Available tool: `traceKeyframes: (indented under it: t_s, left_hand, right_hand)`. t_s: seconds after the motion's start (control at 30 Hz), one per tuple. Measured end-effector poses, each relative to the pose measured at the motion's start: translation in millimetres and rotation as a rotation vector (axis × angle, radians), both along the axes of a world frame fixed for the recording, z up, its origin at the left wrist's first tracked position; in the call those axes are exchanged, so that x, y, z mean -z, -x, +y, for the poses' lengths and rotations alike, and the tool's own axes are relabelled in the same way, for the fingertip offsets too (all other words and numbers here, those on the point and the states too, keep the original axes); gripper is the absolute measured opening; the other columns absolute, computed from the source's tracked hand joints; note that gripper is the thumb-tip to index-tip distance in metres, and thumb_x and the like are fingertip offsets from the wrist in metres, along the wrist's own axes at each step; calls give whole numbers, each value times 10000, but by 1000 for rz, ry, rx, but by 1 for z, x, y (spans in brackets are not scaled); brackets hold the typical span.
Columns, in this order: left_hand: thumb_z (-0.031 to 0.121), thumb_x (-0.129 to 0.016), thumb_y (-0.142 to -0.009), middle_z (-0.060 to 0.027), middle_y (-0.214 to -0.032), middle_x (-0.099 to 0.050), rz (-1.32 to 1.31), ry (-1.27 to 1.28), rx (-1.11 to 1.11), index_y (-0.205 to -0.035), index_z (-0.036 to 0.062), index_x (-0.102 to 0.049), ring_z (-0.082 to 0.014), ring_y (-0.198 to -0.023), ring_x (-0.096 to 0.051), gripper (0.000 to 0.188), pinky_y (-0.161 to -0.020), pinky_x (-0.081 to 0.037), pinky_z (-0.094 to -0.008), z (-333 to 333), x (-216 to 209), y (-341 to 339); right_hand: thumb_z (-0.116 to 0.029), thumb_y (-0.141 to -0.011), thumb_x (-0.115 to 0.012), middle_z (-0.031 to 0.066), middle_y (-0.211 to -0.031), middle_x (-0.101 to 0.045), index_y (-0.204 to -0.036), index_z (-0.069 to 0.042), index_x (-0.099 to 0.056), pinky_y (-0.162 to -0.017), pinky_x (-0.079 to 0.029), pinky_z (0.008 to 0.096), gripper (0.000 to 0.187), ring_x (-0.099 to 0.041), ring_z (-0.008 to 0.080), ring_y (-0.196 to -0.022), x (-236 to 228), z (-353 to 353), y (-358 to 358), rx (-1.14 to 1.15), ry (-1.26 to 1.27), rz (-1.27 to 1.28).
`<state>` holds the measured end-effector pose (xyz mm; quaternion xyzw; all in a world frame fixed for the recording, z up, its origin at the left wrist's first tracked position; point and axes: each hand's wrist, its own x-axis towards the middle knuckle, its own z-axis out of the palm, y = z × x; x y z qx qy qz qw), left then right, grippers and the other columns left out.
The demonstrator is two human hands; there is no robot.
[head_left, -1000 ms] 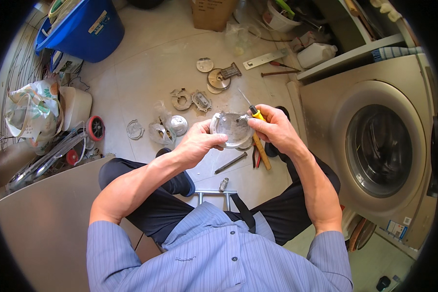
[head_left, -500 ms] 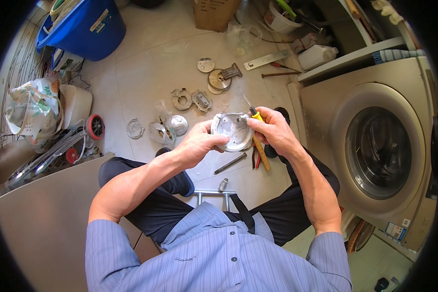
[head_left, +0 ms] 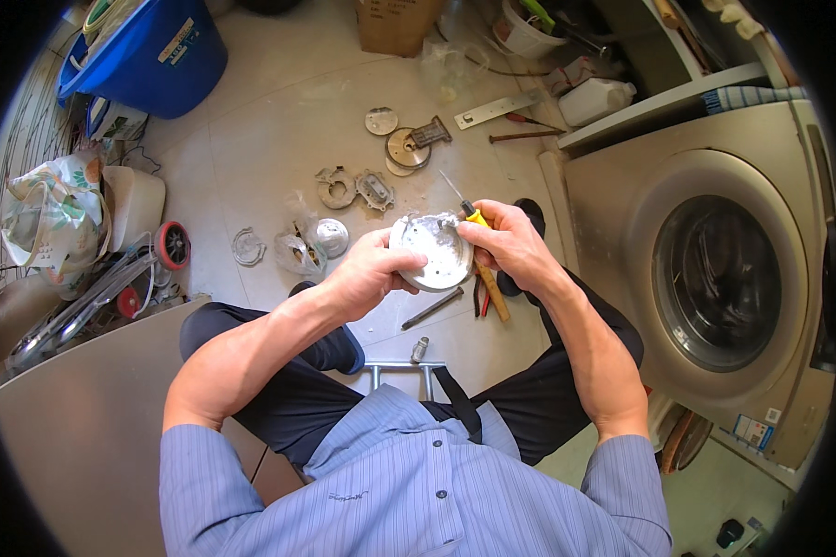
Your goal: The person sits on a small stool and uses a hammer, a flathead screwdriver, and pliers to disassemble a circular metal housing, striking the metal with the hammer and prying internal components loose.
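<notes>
Between my hands is a round, cast metal housing (head_left: 446,260), silver-grey with a rough broken-looking rim at its far side. My left hand (head_left: 378,265) grips its left edge, thumb lying on the inside face. My right hand (head_left: 509,239) is closed round a screwdriver (head_left: 475,215) with a yellow and black handle, its shaft pointing away to the upper left. That hand's thumb also touches the housing's right rim. Below the right hand, a wooden-handled tool (head_left: 492,292) and red-handled pliers (head_left: 485,304) lie on the floor, partly hidden.
Metal parts, such as a ring-shaped piece (head_left: 335,187) and discs (head_left: 407,147), lie beyond my hands. A steel bar (head_left: 432,309) and a small fitting (head_left: 420,349) are nearer me. A washing machine (head_left: 613,204) stands right; a blue tub (head_left: 181,79) is far left.
The housing has tilted, showing more of its inner face toward me. The whole view has shifted slightly; both hands keep their holds.
</notes>
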<state>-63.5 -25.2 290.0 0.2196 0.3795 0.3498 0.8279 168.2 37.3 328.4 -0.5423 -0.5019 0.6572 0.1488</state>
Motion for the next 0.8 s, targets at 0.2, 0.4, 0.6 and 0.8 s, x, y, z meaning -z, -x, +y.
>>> traceKeyframes:
  t_s: [0.2,0.4,0.6,0.8]
  left_hand:
    - [147,-687,-925,-53,-1014,-719,-61,37,11,-1171,46,-648,-127,-840,-675,268,-710,-552,-289,1,7,2]
    - [147,-688,-927,-53,-1013,-723,-54,33,-3,-1164,46,-651,-128,-837,-682,261,-704,-557,-288,3,10,1]
    - [131,-684,-925,-53,-1016,-723,9,20,-11,-1175,42,-650,-140,-858,-696,268,-694,-570,-293,1,9,-2]
    - [39,-665,-882,-56,-1012,-718,132,30,-43,-1195,33,-651,-144,-848,-693,313,-680,-576,-297,7,25,-1]
  right_hand:
    - [-192,-947,-687,-19,-718,-546,-1050,30,-634,-497,-366,238,250,-474,50,-581,0,0,1,21,41,42]
    - [-193,-948,-687,-21,-712,-546,-1001,15,-623,-491,-362,232,224,-481,48,-577,3,0,0,18,34,51]
    - [-203,-945,-685,-14,-711,-560,-985,3,-633,-499,-373,229,216,-513,53,-583,-2,0,-1,-5,46,29]
    - [-204,-917,-664,17,-779,-612,-1061,41,-657,-595,-464,266,284,-552,88,-654,13,-2,-4,63,-191,-84]
